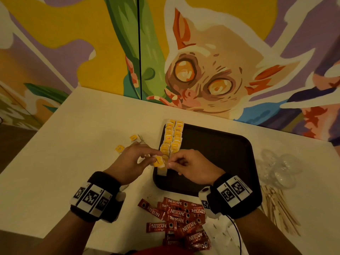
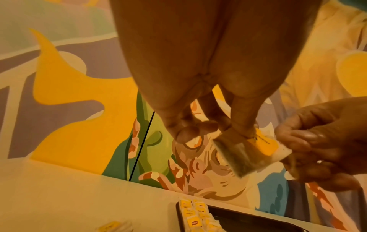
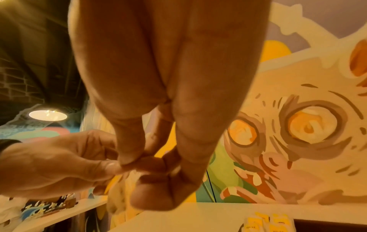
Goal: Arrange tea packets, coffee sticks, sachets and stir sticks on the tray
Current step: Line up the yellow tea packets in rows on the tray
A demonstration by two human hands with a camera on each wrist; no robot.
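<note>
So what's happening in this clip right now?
A person is laying out drink supplies. Both hands, the left hand and right hand, pinch one yellow-tagged tea bag over the near left corner of the dark plastic tray, where two rows of yellow tea packets already lie. The red Nescafe coffee sticks and wooden stir sticks are on the table.

The red coffee sticks (image 1: pixel 177 220) heaped on the table (image 1: pixel 73 162) read "NESCAFE CLASSIC". Several yellow tea packets (image 1: pixel 172 138) on the tray (image 1: pixel 220 153) read "RELAX"; their small red logo is probably Lipton's, too blurred to confirm.
</note>
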